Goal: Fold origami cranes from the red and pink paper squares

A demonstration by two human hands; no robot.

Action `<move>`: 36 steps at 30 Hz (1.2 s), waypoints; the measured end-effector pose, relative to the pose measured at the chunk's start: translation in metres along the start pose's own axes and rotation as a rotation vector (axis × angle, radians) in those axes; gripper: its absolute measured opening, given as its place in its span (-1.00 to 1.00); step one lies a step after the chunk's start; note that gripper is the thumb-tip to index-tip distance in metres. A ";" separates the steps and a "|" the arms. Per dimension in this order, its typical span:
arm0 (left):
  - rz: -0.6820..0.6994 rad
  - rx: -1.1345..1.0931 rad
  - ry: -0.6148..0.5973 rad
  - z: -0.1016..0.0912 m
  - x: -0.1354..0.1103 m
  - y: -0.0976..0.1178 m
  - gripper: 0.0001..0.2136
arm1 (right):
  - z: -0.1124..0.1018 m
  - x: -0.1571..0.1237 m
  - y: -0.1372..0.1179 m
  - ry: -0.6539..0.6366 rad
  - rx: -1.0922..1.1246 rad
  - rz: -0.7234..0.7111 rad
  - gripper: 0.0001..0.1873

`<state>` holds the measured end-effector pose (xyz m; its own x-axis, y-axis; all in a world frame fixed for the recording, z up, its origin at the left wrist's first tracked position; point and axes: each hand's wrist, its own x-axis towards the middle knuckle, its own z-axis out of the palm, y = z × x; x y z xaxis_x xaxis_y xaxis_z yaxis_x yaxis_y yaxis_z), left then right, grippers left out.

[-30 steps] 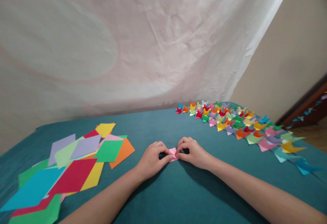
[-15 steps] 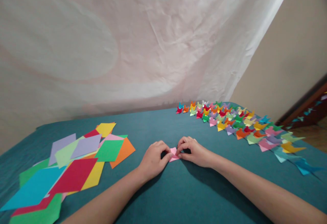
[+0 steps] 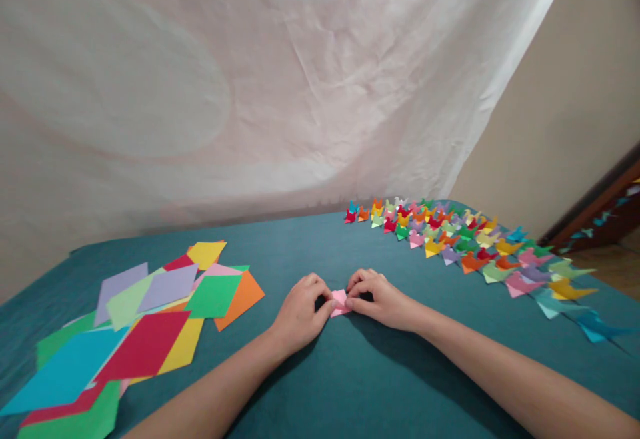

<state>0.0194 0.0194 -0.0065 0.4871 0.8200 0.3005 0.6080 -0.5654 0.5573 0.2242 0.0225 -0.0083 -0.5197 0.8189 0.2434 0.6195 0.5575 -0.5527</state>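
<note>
A small folded piece of pink origami paper (image 3: 340, 301) lies at the middle of the table, between my two hands. Thumb and fingers of my left hand (image 3: 306, 307) pinch its left edge. On the opposite side, my right hand (image 3: 376, 297) grips the right edge between thumb and fingertips. The fingertips cover both side edges, so the exact folds there are hidden. Both forearms reach in from the bottom of the view.
Loose coloured paper sheets (image 3: 145, 345) overlap in a pile on the left. Rows of small folded paper birds (image 3: 470, 262) stand along the right. A teal cloth (image 3: 320, 385) covers the table, and a pale hanging sheet (image 3: 280, 92) rises behind it.
The pink paper's upper part looks flatter and squarer than before. My right fingertips have shifted slightly left along it; the left hand has barely moved.
</note>
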 end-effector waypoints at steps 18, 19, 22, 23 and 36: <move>0.259 0.388 -0.018 -0.004 -0.010 0.014 -0.82 | 0.011 0.000 -0.005 0.075 -0.004 0.092 -0.90; 0.285 0.459 -0.019 -0.002 -0.013 0.018 -0.80 | 0.011 0.000 -0.004 0.071 -0.004 0.095 -0.89; 0.257 0.631 -0.015 0.007 -0.024 0.030 -0.70 | 0.012 0.000 -0.003 0.060 0.000 0.102 -0.88; 0.229 0.664 -0.033 0.010 -0.028 0.033 -0.66 | 0.012 0.000 -0.003 0.058 0.001 0.103 -0.88; 0.086 0.657 -0.206 0.013 -0.035 0.039 -0.39 | 0.011 -0.008 -0.006 0.084 -0.081 -0.001 -0.96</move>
<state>0.0341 -0.0322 -0.0049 0.6204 0.7729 0.1330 0.7836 -0.6178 -0.0655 0.2182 0.0112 -0.0159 -0.4714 0.8251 0.3114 0.6663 0.5646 -0.4871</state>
